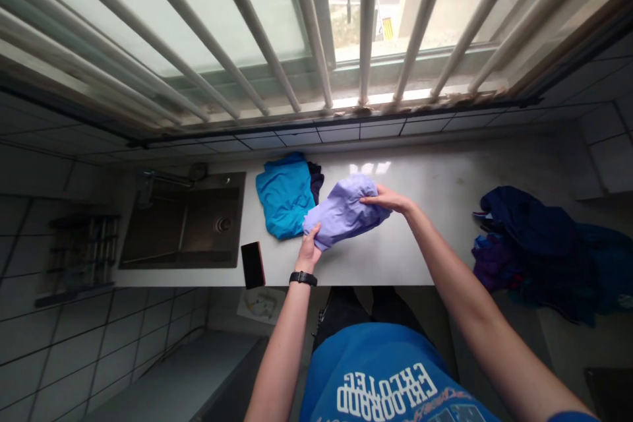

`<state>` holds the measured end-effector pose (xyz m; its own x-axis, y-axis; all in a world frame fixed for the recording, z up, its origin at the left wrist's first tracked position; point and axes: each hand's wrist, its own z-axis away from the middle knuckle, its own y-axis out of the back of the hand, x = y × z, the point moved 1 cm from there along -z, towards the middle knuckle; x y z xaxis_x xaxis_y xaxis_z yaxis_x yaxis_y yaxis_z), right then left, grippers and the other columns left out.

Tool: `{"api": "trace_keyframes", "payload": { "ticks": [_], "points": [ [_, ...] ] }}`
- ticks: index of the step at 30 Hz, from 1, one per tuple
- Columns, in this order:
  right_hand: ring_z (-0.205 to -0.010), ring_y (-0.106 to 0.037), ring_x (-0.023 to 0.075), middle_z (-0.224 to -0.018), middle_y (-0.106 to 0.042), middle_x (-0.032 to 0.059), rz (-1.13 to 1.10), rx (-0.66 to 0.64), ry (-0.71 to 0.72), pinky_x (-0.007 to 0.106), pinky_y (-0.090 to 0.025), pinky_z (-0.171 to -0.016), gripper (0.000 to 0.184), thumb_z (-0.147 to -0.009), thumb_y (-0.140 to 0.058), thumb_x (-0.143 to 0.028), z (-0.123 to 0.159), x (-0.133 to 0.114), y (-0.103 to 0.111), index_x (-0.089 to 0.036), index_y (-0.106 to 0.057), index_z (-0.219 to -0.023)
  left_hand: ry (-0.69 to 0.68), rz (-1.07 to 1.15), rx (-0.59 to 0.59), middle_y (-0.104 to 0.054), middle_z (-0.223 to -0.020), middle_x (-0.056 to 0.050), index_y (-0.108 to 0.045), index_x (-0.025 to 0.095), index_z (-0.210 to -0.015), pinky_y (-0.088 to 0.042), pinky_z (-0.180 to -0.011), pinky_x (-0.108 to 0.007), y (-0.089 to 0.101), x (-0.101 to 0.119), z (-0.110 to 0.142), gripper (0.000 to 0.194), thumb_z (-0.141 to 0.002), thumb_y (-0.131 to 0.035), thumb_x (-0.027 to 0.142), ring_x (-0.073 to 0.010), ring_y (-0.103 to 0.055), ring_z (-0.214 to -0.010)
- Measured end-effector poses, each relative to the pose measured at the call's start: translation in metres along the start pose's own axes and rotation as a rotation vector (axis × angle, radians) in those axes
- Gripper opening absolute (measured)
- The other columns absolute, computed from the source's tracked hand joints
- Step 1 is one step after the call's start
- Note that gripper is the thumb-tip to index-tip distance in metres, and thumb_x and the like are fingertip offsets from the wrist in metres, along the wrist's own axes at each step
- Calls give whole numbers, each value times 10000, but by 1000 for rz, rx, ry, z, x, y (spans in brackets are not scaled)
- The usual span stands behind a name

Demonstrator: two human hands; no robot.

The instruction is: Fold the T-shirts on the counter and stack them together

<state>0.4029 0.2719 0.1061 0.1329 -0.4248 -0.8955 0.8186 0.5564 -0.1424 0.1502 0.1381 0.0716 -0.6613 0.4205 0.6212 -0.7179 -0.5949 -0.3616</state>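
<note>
Lilac garment sits bunched on the white countertop: light, soft, slack, likely to slump, so best held by its gathered ends. Left hand grips the near end, fingers curled; right hand grips the far end, fingers spread. Teal folded cloth lies just beside it on the countertop (print on the wearer's blue T-shirt upside down, not reliably legible).

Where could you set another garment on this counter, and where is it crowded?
Bare counter stretches between the lilac garment and the dark clothes. It is crowded by the left hand, where the blue garment, phone and sink sit close.
</note>
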Motion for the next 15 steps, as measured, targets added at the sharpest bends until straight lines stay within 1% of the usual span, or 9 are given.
{"api": "trace_keyframes", "payload": {
  "ticks": [2,4,7,9,10,11,12,14,15],
  "points": [
    [-1030,-700,240,-1126,-762,82,195,-115,12,382,-553,-974,403,-727,-835,-354,-36,-36,-18,-163,-723,-1065,-50,34,49,-714,-1288,-113,-641,172,-1269,-441,-1158,-408,15,20,5,502,-782,-755,220,-234,-631,-1273],
    [-1021,-699,244,-1102,-767,67,429,-187,12,338,-555,-940,351,-734,-827,-310,-76,-70,-35,-163,-727,-1037,-85,77,79,-707,-1305,-105,-658,180,-1251,-451,-1152,-419,27,38,8,430,-825,-701,216,-240,-615,-1295],
    [-1009,-701,264,-1121,-758,72,701,-229,-27,305,-557,-874,346,-755,-788,-282,-140,-112,-61,-154,-720,-1069,-152,143,104,-676,-1363,-83,-663,212,-1247,-479,-1128,-445,38,58,5,364,-886,-633,244,-247,-590,-1325],
    [-1024,-695,270,-1170,-740,90,811,-238,-5,313,-552,-875,403,-774,-748,-250,-178,-128,-81,-146,-701,-1161,-222,179,109,-642,-1411,-69,-637,244,-1286,-491,-1113,-466,42,65,-4,372,-916,-608,272,-247,-578,-1336],
    [-1058,-683,273,-1212,-724,103,864,-203,36,325,-543,-904,458,-783,-719,-214,-194,-130,-92,-142,-674,-1233,-253,187,120,-628,-1427,-65,-623,254,-1302,-494,-1111,-462,44,66,-11,380,-923,-599,261,-240,-575,-1338],
    [-1114,-661,281,-1266,-699,125,920,-121,89,348,-526,-950,524,-794,-680,-174,-208,-129,-104,-133,-630,-1315,-255,188,150,-626,-1425,-61,-619,258,-1298,-498,-1109,-444,45,66,-20,380,-920,-592,224,-227,-579,-1330],
    [-1183,-626,292,-1329,-661,156,978,1,139,382,-499,-1004,595,-805,-633,-132,-217,-123,-116,-117,-568,-1396,-225,182,192,-639,-1399,-62,-626,250,-1271,-502,-1105,-415,46,65,-29,370,-912,-583,171,-211,-593,-1310],
    [-1329,-520,319,-1465,-540,225,1075,271,190,469,-422,-1095,706,-815,-538,-58,-225,-102,-140,-80,-429,-1513,-100,163,279,-686,-1282,-83,-656,209,-1160,-516,-1084,-356,50,63,-47,306,-897,-553,90,-187,-638,-1231],
    [-1388,-460,328,-1519,-473,248,1103,367,191,503,-383,-1126,729,-821,-500,-36,-224,-87,-152,-71,-386,-1540,-28,156,309,-706,-1202,-95,-665,191,-1094,-526,-1066,-338,53,63,-55,253,-904,-538,83,-182,-663,-1177]
  ]
}}
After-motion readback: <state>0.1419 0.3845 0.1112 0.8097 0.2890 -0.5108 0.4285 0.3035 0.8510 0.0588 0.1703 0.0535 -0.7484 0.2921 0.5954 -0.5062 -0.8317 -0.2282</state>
